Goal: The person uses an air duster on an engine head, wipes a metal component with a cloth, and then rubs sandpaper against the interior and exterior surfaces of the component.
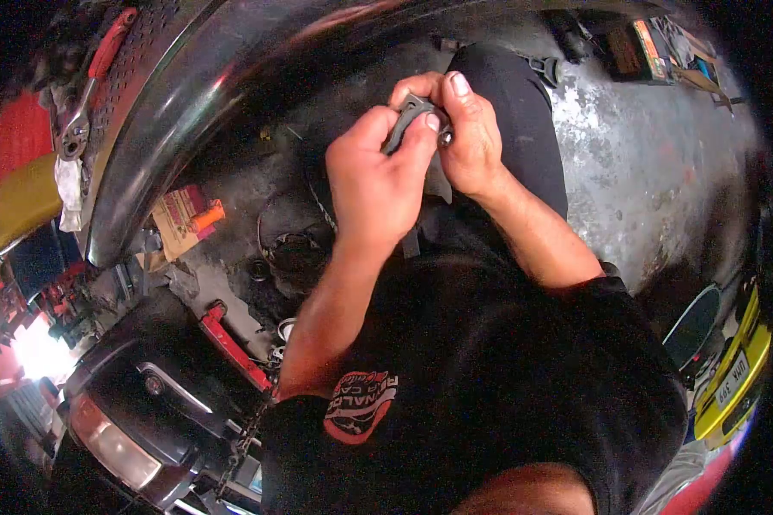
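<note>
My left hand (378, 172) pinches a small dark grey metal part (410, 110) between thumb and bent fingers. Close against it, my right hand (474, 133) has its fingers curled behind the same part, thumb raised along the side. A small shiny round end (446, 137) shows between the two hands; I cannot make out whether it belongs to the part. Both hands are above my dark-trousered leg (524, 129). The fingertips hide much of the piece.
A ratchet with a red handle (105, 51) lies at upper left beside a curved black panel (176, 112). Below are cardboard (177, 225), a red metal bar (234, 350) and a car headlight (116, 442). A yellow car (730, 378) stands at right.
</note>
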The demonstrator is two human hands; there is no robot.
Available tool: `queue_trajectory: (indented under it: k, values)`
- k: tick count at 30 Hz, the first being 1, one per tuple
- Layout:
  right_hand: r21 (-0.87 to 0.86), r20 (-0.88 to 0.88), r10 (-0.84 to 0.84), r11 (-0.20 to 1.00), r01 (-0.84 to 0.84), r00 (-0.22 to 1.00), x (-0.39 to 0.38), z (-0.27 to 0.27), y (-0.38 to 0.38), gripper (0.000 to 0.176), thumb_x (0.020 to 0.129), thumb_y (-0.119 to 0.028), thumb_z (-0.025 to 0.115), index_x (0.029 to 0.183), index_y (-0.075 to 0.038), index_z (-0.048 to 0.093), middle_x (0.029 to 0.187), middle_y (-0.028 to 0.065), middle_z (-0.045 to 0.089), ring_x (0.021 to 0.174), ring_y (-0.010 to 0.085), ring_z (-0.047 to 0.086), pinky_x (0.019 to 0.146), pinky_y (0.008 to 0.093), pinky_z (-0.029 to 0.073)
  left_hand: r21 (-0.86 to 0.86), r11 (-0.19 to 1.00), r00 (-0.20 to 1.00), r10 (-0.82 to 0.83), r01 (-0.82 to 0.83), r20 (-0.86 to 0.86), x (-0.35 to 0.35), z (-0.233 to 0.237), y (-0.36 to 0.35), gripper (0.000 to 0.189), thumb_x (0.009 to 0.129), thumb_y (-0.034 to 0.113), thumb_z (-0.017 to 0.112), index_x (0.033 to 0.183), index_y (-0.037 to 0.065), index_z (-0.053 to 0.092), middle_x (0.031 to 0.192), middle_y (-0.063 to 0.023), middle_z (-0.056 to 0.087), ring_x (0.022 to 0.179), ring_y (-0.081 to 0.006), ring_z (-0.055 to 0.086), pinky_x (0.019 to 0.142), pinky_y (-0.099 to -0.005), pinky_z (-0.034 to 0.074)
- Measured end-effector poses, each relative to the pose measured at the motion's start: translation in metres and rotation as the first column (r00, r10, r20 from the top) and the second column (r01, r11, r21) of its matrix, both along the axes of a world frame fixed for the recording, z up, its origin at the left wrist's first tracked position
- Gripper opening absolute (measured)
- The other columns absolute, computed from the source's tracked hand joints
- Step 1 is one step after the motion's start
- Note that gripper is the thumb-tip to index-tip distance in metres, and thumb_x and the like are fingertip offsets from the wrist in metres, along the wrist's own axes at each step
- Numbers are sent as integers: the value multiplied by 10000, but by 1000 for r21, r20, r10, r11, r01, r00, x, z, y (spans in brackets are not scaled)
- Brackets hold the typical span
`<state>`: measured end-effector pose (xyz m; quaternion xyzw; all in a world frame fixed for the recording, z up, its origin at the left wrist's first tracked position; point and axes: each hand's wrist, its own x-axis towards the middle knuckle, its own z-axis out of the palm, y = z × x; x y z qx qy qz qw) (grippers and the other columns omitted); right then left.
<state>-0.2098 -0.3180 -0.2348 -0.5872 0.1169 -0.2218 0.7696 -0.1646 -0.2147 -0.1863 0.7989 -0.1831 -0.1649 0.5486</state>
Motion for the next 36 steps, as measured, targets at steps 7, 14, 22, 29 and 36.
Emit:
queue_trajectory:
  k: [7, 14, 22, 29, 36]
  values:
    - [-3, -37, -10, 1000, 9, 999, 2, 2, 1, 564, 1043, -392, 251, 958, 5, 643, 804, 43, 629, 701, 107, 529, 644, 265, 438, 33, 997, 950, 50, -63, 308, -1, -7, -2, 233, 836, 173, 725, 718, 11, 606, 560, -44, 533, 528, -53, 461, 478, -282, 402]
    - [84, -23, 55, 995, -53, 998, -2, 4, -2, 566, 1042, -395, 247, 973, 10, 637, 835, 73, 645, 759, 129, 567, 701, 277, 464, -41, 995, 990, -100, 96, -102, 4, 2, 5, 212, 838, 173, 721, 735, 23, 611, 632, -147, 616, 501, -236, 600, 496, -355, 462]
    - [-6, -57, -20, 1000, 20, 998, 1, 7, 0, 573, 1042, -396, 263, 959, 19, 649, 824, 58, 639, 750, 123, 561, 689, 283, 463, 4, 999, 863, 28, -35, 504, -1, -21, -3, 218, 844, 161, 701, 736, -1, 603, 595, -102, 582, 513, -105, 502, 498, -299, 425]
    - [38, -26, 14, 999, -13, 1000, -1, 0, -1, 561, 1043, -390, 263, 959, 9, 647, 833, 57, 637, 749, 116, 549, 719, 267, 453, 20, 994, 984, -108, 112, -143, 10, 10, 3, 235, 823, 175, 713, 712, 0, 601, 596, -100, 586, 539, -106, 520, 510, -300, 428]
    - [67, -27, 22, 998, -20, 999, 1, 4, -1, 566, 1039, -410, 271, 977, 13, 641, 813, 51, 633, 729, 119, 553, 694, 274, 465, 185, 983, 954, -53, -3, 294, 2, 6, -1, 222, 833, 189, 704, 725, 29, 594, 653, -174, 624, 540, -313, 616, 522, -395, 484]
